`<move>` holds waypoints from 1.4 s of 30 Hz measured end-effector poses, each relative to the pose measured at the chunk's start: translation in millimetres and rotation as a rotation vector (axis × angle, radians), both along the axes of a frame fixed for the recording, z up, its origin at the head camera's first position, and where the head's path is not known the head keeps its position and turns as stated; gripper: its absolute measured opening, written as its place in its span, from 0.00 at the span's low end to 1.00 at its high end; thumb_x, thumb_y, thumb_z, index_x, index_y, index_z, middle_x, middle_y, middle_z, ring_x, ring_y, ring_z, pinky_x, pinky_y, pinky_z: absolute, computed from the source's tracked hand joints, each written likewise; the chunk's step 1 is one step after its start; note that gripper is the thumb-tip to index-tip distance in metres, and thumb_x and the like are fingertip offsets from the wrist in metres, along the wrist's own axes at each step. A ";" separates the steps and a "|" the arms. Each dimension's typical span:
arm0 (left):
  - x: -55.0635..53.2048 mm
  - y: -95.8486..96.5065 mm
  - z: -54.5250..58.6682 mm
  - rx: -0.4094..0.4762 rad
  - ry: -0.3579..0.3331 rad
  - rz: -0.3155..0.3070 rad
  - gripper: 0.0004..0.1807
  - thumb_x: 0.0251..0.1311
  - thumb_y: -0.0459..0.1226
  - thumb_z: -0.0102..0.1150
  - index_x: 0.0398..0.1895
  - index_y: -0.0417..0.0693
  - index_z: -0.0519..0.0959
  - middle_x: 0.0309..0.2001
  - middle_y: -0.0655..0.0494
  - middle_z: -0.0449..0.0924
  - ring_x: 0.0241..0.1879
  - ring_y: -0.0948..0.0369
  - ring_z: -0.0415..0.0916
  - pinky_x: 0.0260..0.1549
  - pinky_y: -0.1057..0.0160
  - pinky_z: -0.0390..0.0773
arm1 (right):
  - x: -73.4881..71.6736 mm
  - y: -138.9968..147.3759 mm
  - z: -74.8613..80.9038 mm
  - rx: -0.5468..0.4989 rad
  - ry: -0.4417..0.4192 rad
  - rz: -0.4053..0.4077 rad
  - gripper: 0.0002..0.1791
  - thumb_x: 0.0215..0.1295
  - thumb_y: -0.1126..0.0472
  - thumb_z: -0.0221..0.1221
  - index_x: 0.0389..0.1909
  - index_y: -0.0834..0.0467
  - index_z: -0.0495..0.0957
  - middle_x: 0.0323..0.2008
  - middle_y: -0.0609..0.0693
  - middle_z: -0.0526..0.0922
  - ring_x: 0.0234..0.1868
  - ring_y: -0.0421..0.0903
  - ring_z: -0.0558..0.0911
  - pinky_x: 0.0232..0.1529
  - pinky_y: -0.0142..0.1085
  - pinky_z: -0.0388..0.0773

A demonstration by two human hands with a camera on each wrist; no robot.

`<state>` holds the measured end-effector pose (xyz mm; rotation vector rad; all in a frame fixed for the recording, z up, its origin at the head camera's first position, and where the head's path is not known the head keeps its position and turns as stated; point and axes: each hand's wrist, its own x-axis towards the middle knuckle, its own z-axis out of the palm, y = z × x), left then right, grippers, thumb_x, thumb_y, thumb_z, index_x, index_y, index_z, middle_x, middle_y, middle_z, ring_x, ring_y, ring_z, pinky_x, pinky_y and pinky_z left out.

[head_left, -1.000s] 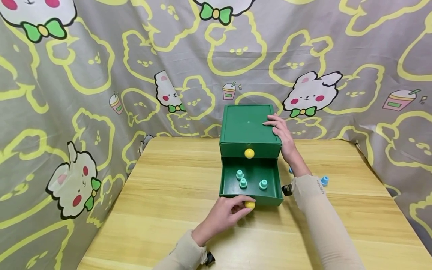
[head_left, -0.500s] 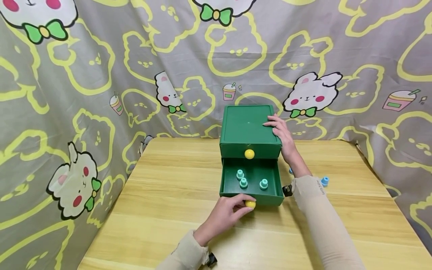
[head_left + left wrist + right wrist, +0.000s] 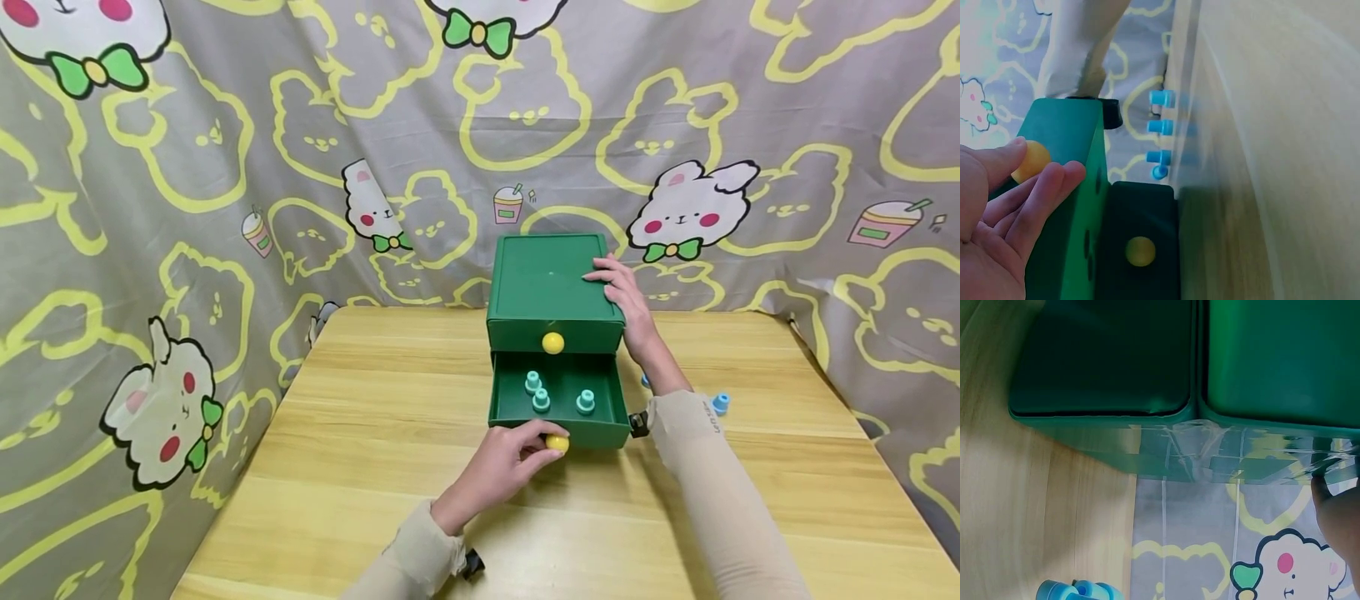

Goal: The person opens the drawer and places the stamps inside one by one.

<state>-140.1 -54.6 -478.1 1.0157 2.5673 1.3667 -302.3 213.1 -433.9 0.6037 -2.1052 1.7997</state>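
Observation:
My left hand (image 3: 498,467) pinches the yellow round knob (image 3: 557,443) of a pulled-out green drawer (image 3: 622,433). In it stand three small teal stepped pegs (image 3: 586,402). Above it, the cabinet's upper drawer, with its own yellow knob (image 3: 552,342), is closed. Fingers of my right hand (image 3: 628,300) rest on the right edge of the green cabinet's top (image 3: 547,275); its palm lies along the side. Below the pulled-out drawer, the left wrist view shows another closed drawer front with a yellow knob (image 3: 1140,251).
Several blue stepped pegs (image 3: 1160,127) stand or lie on the wooden table (image 3: 360,433) right of the cabinet, partly hidden by the right arm in the head view. A grey patterned curtain (image 3: 420,108) hangs behind the table. Clear tape (image 3: 1197,447) runs along the cabinet's side.
The drawer has slid slightly inward, toward the cabinet, with my left hand following on its knob. My right hand stays on the cabinet.

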 end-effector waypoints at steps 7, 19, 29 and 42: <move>-11.5 -0.1 -2.7 0.041 -0.053 0.003 0.12 0.72 0.44 0.62 0.56 0.59 0.84 0.39 0.54 0.90 0.35 0.72 0.83 0.36 0.72 0.81 | -0.9 0.7 -2.1 0.004 -0.002 0.000 0.24 0.80 0.62 0.39 0.60 0.73 0.76 0.77 0.61 0.61 0.85 0.49 0.42 0.82 0.52 0.33; -31.6 4.2 -2.9 0.016 -0.028 0.026 0.12 0.72 0.44 0.62 0.56 0.60 0.83 0.38 0.58 0.89 0.33 0.71 0.81 0.33 0.71 0.80 | 25.8 -8.1 31.1 0.018 -0.014 0.021 0.22 0.78 0.68 0.39 0.58 0.78 0.74 0.75 0.68 0.59 0.85 0.54 0.41 0.82 0.55 0.32; -45.0 6.6 -5.8 0.015 -0.040 0.050 0.12 0.73 0.45 0.61 0.56 0.59 0.83 0.38 0.57 0.90 0.36 0.52 0.87 0.32 0.70 0.79 | 26.5 -7.8 31.1 0.031 -0.030 0.017 0.22 0.78 0.68 0.39 0.59 0.77 0.74 0.76 0.68 0.60 0.85 0.55 0.41 0.82 0.57 0.33; -61.9 9.3 -5.5 0.002 -0.017 0.079 0.12 0.73 0.45 0.61 0.56 0.61 0.83 0.36 0.61 0.89 0.33 0.58 0.86 0.29 0.70 0.77 | 27.6 -8.1 31.6 0.034 -0.009 0.017 0.21 0.78 0.68 0.39 0.58 0.78 0.74 0.75 0.69 0.60 0.85 0.56 0.41 0.82 0.56 0.32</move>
